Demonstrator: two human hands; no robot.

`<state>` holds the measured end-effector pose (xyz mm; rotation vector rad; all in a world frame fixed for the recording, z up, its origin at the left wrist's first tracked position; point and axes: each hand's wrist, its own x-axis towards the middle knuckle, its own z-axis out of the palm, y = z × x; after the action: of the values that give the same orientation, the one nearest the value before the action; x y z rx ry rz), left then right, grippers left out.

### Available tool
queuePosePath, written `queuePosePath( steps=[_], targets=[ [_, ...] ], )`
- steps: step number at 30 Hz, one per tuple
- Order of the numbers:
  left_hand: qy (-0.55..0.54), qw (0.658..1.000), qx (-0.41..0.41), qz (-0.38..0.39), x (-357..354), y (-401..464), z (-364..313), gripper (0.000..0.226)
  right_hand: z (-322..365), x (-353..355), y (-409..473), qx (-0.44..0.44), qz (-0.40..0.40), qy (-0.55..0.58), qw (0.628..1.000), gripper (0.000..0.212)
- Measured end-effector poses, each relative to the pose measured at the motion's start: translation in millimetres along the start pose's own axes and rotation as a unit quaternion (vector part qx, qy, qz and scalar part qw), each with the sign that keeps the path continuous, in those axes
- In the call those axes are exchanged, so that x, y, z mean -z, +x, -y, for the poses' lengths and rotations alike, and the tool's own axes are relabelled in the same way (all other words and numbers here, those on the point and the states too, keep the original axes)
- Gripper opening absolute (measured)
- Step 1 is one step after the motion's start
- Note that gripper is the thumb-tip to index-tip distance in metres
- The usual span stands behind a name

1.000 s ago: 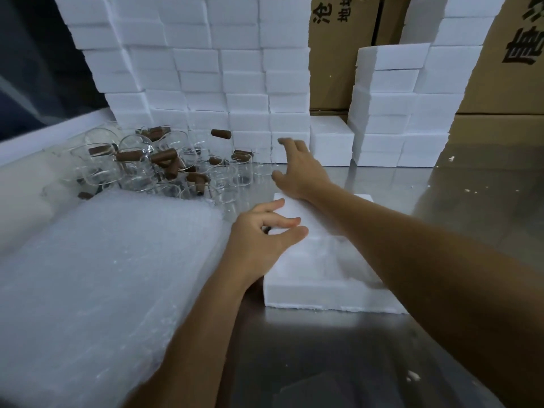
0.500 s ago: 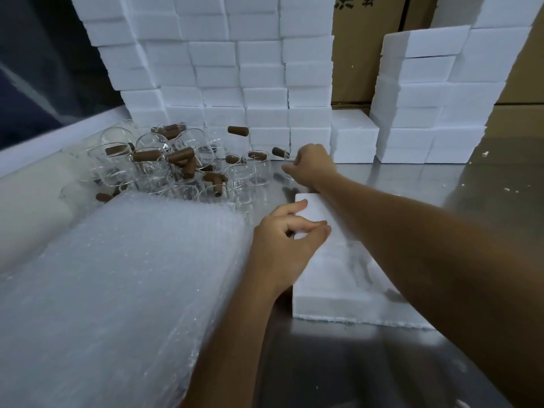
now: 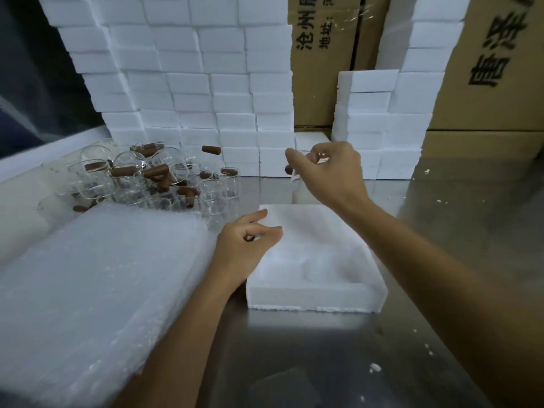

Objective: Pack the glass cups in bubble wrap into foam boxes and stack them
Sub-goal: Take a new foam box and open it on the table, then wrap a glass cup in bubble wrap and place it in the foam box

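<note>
Fingers of the right hand point(image 3: 329, 172) curl round a clear glass cup point(image 3: 297, 169) with a brown handle, held in the air above the steel table point(image 3: 441, 231); the glass is blurred and hard to trace. Below and nearer than that hand lies an open foam box point(image 3: 318, 269), its moulded hollows facing up. The left hand point(image 3: 247, 245) rests at the box's left edge with its fingers loosely curled, thumb and forefinger nearly meeting; whether it pinches anything I cannot tell. Just left of this hand lies a thick stack of bubble wrap point(image 3: 97, 284), and beyond the stack, to the left of the raised hand, a heap of glass cups point(image 3: 141, 178) with brown handles sits on the table. Behind both hands rise walls of stacked foam boxes point(image 3: 206, 83), with cardboard cartons point(image 3: 494, 69) behind them. White foam crumbs point(image 3: 375, 367) dot the table right of the right forearm.
</note>
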<state>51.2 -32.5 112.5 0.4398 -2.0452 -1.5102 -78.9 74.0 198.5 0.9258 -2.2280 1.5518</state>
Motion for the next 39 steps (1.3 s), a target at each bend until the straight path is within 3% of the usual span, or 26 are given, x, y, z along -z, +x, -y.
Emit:
queuePosePath(
  steps=[5, 8, 10, 16, 18, 21, 27, 30, 34, 39],
  targets=[
    [0.021, 1.000, 0.018, -0.003, 1, 0, -8, 0.011, 20, 52, -38, 0.034, 0.028, -0.041, 0.998, 0.075],
    [0.108, 0.992, -0.029, -0.058, -1, -1, -24, 0.015, 26, 72, -50, 0.005, 0.017, -0.036, 0.999, 0.079],
    [0.102, 0.989, -0.085, -0.068, -7, -5, -43, 0.012, 30, 80, -53, -0.001, 0.024, -0.051, 0.998, 0.080],
    [0.046, 0.966, -0.211, 0.143, -40, -30, -97, 0.067, 45, 94, -58, 0.025, 0.035, -0.037, 0.998, 0.065],
    [0.056, 0.967, -0.212, 0.131, -47, -35, -105, 0.070, 45, 99, -58, 0.016, 0.041, -0.040, 0.998, 0.063],
    [0.058, 0.968, -0.228, 0.090, -48, -34, -110, 0.055, 47, 99, -63, 0.010, 0.069, -0.049, 0.996, 0.064],
    [-0.117, 0.971, -0.143, 0.155, -40, -30, -107, 0.015, 51, 95, -72, 0.071, 0.112, -0.038, 0.990, 0.055],
    [-0.193, 0.961, -0.080, 0.184, -36, -28, -109, 0.019, 46, 95, -69, 0.090, 0.115, -0.007, 0.989, 0.047],
    [-0.325, 0.916, 0.009, 0.234, -27, -25, -108, 0.031, 34, 90, -70, 0.081, 0.166, 0.043, 0.982, 0.049],
    [-0.430, 0.866, 0.102, 0.232, -28, -25, -100, 0.045, 24, 89, -66, 0.068, 0.244, 0.071, 0.965, 0.036]
  ],
)
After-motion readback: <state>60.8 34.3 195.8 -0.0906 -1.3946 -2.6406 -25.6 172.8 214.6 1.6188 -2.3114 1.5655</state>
